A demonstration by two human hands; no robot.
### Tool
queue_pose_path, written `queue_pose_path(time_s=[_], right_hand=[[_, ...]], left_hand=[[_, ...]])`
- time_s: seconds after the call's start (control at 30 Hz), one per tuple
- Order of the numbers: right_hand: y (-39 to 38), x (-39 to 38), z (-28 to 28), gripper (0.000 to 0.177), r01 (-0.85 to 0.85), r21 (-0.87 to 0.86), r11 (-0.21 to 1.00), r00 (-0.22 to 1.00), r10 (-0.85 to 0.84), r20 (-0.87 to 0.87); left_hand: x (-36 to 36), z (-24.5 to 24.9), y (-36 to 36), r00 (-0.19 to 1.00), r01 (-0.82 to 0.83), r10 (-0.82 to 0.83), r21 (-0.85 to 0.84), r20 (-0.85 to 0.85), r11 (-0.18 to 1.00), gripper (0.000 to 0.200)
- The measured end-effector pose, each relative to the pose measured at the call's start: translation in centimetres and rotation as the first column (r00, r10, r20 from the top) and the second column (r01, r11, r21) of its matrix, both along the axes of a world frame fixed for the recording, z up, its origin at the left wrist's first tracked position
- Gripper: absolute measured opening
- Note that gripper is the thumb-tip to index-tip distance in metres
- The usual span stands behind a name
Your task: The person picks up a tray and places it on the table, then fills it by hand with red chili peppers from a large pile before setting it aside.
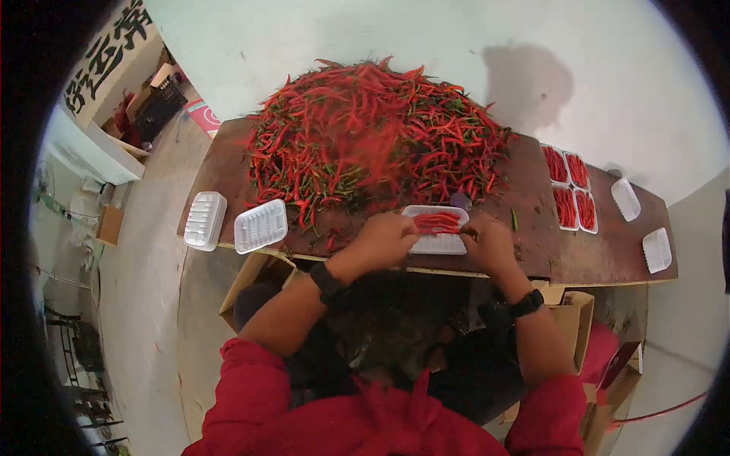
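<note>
A white tray (pixel 439 245) lies at the table's front edge with several red chilies (pixel 436 222) across its upper part. My left hand (pixel 385 237) is at the tray's left side, its fingers closed at the left ends of the chilies. At the right side, my right hand (pixel 488 239) has its fingers pinched together by the tray's edge and the chilies' right ends. What exactly either set of fingertips grips is too small to make out. Behind the tray rises a large heap of red chilies (pixel 327 129) with green stems.
White trays (pixel 204 221) and another white tray (pixel 261 226) lie at the left of the table (pixel 532 163). Several chili-filled trays (pixel 564 208) stand at the right, beyond them an upright tray (pixel 626 199) and another (pixel 657 251). Open cardboard boxes (pixel 576 327) sit below.
</note>
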State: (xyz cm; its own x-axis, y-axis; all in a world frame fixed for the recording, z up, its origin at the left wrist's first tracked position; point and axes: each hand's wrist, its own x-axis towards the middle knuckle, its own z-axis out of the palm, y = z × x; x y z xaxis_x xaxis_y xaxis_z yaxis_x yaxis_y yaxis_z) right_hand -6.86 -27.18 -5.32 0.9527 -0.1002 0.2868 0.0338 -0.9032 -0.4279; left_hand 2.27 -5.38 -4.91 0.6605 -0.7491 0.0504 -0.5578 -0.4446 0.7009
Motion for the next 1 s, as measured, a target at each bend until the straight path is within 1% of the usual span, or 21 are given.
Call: queue_pose_path(time_s=[0.07, 0.1, 0.13, 0.17, 0.23, 0.27, 0.33, 0.37, 0.43, 0.47, 0.53, 0.57, 0.6, 0.63, 0.67, 0.7, 0.73, 0.77, 0.87, 0.93, 1.0], right_hand=[[-1.1, 0.1, -1.0, 0.019, -0.028, -0.060, 0.998, 0.993, 0.021, -0.113], [-1.1, 0.2, -1.3, 0.019, -0.023, -0.057, 0.998, 0.993, 0.016, -0.116], [-0.9, 0.3, -1.4, 0.015, 0.006, -0.026, 1.000, 0.997, -0.008, -0.078], [-0.7, 0.4, -1.6, 0.012, 0.033, 0.005, 0.999, 0.999, -0.033, -0.042], [-0.6, 0.7, -1.7, 0.012, 0.026, -0.025, 0.999, 0.996, -0.028, -0.080], [-0.5, 0.9, -1.7, 0.013, 0.013, -0.058, 0.998, 0.993, -0.019, -0.116], [-0.1, 1.1, -1.5, 0.013, 0.013, -0.061, 0.998, 0.990, -0.021, -0.137], [0.0, 1.1, -1.5, 0.014, 0.010, -0.066, 0.998, 0.988, -0.020, -0.156], [0.0, 1.2, -1.9, 0.014, 0.008, -0.076, 0.997, 0.989, -0.019, -0.148], [0.0, 1.3, -2.1, 0.014, 0.008, -0.087, 0.996, 0.990, -0.019, -0.137], [0.3, 1.3, -1.8, 0.014, 0.018, -0.073, 0.997, 0.990, -0.028, -0.141], [0.5, 1.3, -1.5, 0.014, 0.029, -0.060, 0.998, 0.989, -0.037, -0.142], [0.7, 1.3, -1.0, 0.014, 0.028, -0.060, 0.998, 0.989, -0.037, -0.143], [1.0, 1.4, -0.5, 0.019, 0.030, -0.083, 0.996, 0.973, -0.049, -0.228], [1.2, 1.5, -0.2, 0.024, 0.029, -0.107, 0.994, 0.949, -0.061, -0.310], [1.2, 1.5, -0.5, 0.024, 0.028, -0.107, 0.994, 0.949, -0.060, -0.311], [1.1, 1.6, -1.1, 0.020, 0.044, -0.099, 0.994, 0.962, -0.069, -0.263], [1.1, 1.6, -1.5, 0.017, 0.059, -0.090, 0.994, 0.973, -0.077, -0.216], [1.4, 1.6, -1.0, 0.017, 0.048, -0.075, 0.996, 0.980, -0.062, -0.189], [1.3, 1.6, -1.4, 0.018, 0.043, -0.089, 0.995, 0.979, -0.060, -0.193], [1.3, 1.7, -1.2, 0.018, 0.039, -0.104, 0.994, 0.979, -0.059, -0.195]], left_hand=[[-0.1, 0.7, -0.3, 1.000, 0.010, -0.010, 0.022, 0.019, 1.000, 0.022], [-0.1, 1.8, -0.5, 0.992, 0.119, -0.110, 0.177, -0.063, 0.977, 0.021], [-0.2, 2.6, -0.6, 0.968, 0.235, -0.193, 0.318, -0.159, 0.918, 0.021], [-0.5, 2.9, -0.6, 0.967, 0.240, -0.197, 0.320, -0.162, 0.916, 0.021], [-1.4, 3.1, -0.4, 0.860, 0.478, -0.403, 0.217, -0.313, 0.851, 0.020], [-1.5, 2.3, -0.3, 0.858, 0.481, -0.405, 0.218, -0.315, 0.849, 0.020], [-1.9, 0.7, -0.1, 0.718, 0.692, -0.662, 0.121, -0.213, 0.712, 0.019], [-2.3, 0.1, 0.1, 0.718, 0.692, -0.662, 0.121, -0.216, 0.711, 0.019], [-3.0, 0.1, 0.3, 0.683, 0.706, -0.715, -0.116, -0.151, 0.699, 0.021], [-3.1, 0.2, 0.3, 0.683, 0.705, -0.714, -0.118, -0.154, 0.700, 0.021], [-3.2, 0.4, 0.4, 0.738, 0.648, -0.633, -0.018, -0.235, 0.761, 0.024], [-3.1, 0.5, 0.4, 0.738, 0.648, -0.633, -0.018, -0.235, 0.762, 0.024], [-2.7, 0.6, 0.3, 0.760, 0.630, -0.608, 0.032, -0.228, 0.776, 0.023], [-2.5, 0.6, 0.3, 0.782, 0.610, -0.583, 0.080, -0.220, 0.788, 0.022], [-2.4, 0.8, 0.3, 0.783, 0.609, -0.582, 0.080, -0.219, 0.789, 0.022], [-2.4, 1.1, 0.2, 0.801, 0.591, -0.564, 0.120, -0.199, 0.798, 0.022], [-2.4, 1.2, 0.2, 0.818, 0.572, -0.546, 0.159, -0.178, 0.805, 0.022], [-2.3, 1.0, 0.2, 0.819, 0.571, -0.545, 0.158, -0.178, 0.806, 0.022], [-2.4, 0.7, 0.5, 0.803, 0.594, -0.573, 0.152, -0.162, 0.790, 0.023], [-2.5, 0.7, 0.5, 0.793, 0.607, -0.568, 0.212, -0.221, 0.766, 0.024], [-2.6, 0.3, 0.6, 0.793, 0.608, -0.575, 0.202, -0.200, 0.768, 0.025]])
